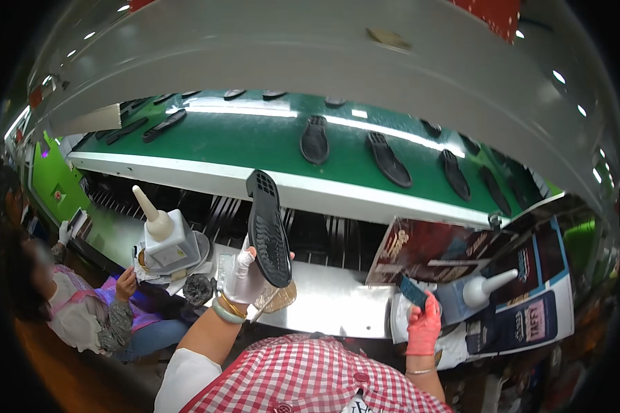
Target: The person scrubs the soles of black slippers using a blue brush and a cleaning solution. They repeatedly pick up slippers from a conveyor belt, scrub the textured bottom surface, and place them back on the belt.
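My left hand (244, 275), in a white glove with bare fingertips, holds a black shoe sole (270, 234) upright by its lower half. The sole's ridged face is turned toward me, with a grid of hollows at its top end. My right hand (424, 323), in a coral-red glove, is closed on a flat dark teal tool (412, 291); its working end is hard to make out. This tool is over a pale round container (399, 318), beside a translucent bottle with a white nozzle (477, 292).
Several black soles (389, 160) lie on a green conveyor belt (255, 131) behind a white rail (186, 169). Another nozzle bottle (169, 241) stands left on the metal bench (337, 296). Printed cardboard (420, 249) leans at the right. A co-worker (83, 303) sits at the left.
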Motion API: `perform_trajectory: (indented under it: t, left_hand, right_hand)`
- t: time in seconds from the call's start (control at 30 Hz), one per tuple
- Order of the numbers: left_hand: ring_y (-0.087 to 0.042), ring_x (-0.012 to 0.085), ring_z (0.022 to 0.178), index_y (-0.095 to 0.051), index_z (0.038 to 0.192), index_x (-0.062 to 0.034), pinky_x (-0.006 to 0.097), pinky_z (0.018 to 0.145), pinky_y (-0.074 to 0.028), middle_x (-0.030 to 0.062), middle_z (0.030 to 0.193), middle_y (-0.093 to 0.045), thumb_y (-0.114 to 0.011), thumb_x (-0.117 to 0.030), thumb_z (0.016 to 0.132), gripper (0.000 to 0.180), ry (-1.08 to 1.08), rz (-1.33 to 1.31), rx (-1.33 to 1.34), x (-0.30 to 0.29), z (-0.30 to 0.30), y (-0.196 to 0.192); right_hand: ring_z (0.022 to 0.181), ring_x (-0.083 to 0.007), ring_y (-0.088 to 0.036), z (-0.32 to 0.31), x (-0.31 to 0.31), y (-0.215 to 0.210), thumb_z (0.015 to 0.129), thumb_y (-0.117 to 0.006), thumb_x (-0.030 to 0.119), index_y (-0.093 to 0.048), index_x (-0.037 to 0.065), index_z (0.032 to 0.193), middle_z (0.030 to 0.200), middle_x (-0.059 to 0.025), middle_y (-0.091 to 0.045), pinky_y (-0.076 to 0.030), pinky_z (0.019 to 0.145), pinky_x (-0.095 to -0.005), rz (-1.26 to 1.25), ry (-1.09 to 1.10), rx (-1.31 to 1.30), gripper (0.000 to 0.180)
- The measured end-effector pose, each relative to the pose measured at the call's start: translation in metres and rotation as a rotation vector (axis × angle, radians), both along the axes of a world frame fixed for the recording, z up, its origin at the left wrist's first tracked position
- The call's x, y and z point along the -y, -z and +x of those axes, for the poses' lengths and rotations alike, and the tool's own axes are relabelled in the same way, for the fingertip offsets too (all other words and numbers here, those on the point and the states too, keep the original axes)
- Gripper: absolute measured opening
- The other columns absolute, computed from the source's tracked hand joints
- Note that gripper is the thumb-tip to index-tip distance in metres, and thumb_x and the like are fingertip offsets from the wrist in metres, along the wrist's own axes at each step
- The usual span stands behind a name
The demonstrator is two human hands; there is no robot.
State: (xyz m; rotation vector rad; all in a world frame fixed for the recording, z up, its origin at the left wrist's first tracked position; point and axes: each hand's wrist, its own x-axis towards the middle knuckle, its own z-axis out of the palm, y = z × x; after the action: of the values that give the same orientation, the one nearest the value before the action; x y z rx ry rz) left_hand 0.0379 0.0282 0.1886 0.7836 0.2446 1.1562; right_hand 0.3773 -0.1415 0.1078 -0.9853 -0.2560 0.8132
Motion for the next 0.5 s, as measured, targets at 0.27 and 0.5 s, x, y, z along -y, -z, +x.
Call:
perform_trajectory:
  t: [0.27, 0.5]
  left_hand:
    - [-0.048, 0.0413, 0.108, -0.038, 0.127, -0.0024, 0.051, 0.084, -0.046, 0.0243, 0.126, -0.041, -0.039, -0.054, 0.091, 0.063, 0.05, -0.227, 0.417, -0.174, -0.037, -0.054]
    - [-0.058, 0.0332, 0.099, -0.045, 0.119, -0.0007, 0.044, 0.081, -0.05, 0.0184, 0.112, -0.055, -0.041, -0.046, 0.093, 0.052, 0.046, -0.276, -0.099, -0.163, 0.005, -0.015]
  right_hand:
    - [0.056, -0.0088, -0.051, -0.011, -0.02, 0.017, 0.091, -0.057, 0.027, -0.053, 0.008, 0.111, 0.083, -0.0016, -0.057, -0.039, 0.043, -0.0183, 0.005, 0.027, -0.109, 0.028]
    - [0.054, -0.0084, -0.051, -0.005, -0.018, 0.032, 0.09, -0.058, 0.027, -0.054, 0.011, 0.11, 0.081, 0.0, -0.059, -0.039, 0.041, -0.0185, -0.012, 0.129, -0.142, 0.026]
